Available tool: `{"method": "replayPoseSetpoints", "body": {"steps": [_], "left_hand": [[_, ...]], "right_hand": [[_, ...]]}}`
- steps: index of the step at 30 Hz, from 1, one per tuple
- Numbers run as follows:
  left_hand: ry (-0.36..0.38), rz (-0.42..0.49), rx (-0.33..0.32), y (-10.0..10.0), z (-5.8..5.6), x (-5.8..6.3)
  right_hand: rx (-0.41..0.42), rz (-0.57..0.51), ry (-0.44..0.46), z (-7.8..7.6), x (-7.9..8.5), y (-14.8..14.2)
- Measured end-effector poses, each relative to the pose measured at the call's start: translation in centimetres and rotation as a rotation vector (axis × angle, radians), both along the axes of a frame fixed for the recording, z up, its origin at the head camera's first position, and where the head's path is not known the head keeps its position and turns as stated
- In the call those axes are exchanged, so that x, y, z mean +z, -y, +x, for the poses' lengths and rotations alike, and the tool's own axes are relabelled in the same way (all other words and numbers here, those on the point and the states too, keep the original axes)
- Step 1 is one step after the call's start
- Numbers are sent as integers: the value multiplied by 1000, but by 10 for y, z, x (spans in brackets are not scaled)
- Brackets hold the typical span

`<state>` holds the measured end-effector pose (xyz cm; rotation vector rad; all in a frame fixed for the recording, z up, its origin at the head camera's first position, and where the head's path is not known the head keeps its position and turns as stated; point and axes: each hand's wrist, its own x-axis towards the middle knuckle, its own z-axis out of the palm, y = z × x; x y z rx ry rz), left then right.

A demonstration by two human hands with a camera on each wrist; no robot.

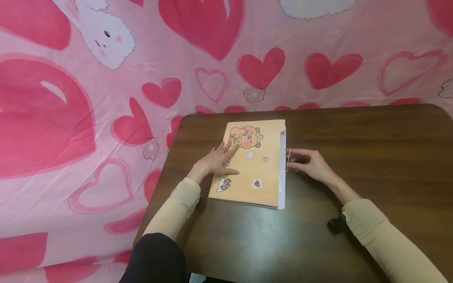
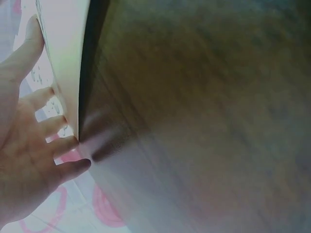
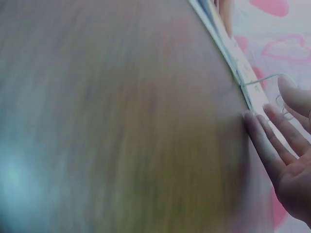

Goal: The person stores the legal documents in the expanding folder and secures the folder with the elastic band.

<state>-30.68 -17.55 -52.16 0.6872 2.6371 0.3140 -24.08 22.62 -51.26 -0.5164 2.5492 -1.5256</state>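
A pale yellow folder (image 1: 244, 165) with cartoon animal pictures lies on the table, a whitish strip (image 1: 282, 173) along its right edge. My left hand (image 1: 217, 160) rests on its left part, fingers spread. In the left wrist view, the thumb and fingers of that hand (image 2: 29, 131) reach over the folder's edge (image 2: 68, 63). My right hand (image 1: 313, 163) is at the right edge, thumb apart from the upper finger, beside a thin white cord (image 1: 289, 155). In the right wrist view, the cord (image 3: 265, 77) rises from the edge towards the thumb; several fingers (image 3: 265, 145) extend fairly straight.
The dark brown wooden table (image 1: 371, 157) stretches to the right and in front of the folder. Behind and to the left hangs a pink cloth (image 1: 212, 47) with hearts and white rabbits. A small black device (image 1: 337, 224) sits at the right wrist.
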Motion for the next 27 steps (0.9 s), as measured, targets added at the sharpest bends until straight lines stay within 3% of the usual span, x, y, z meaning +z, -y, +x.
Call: {"method": "replayPoseSetpoints", "body": {"steps": [1,3,9,12,16,21,27], "left_hand": [[3,14,0,2,-4,-6],[12,0,4,0,-3,-4],[46,-41,4,-11,10,24],[30,-40,-9,-6,6,15],[-3,-26,-16,3,-7,-9],[20,-17,0,0,-4,-2],[43,-53,6,-9,12,22]], "right_hand": [[0,3,-9,0,1,2],[9,10,-32,1,2,6],[19,69,-106,3,3,13],[-4,96,-118,2,2,16],[-39,137,-157,-3,0,20],[-77,171,-199,-7,-3,23],[-111,202,-298,-7,-9,25]]}}
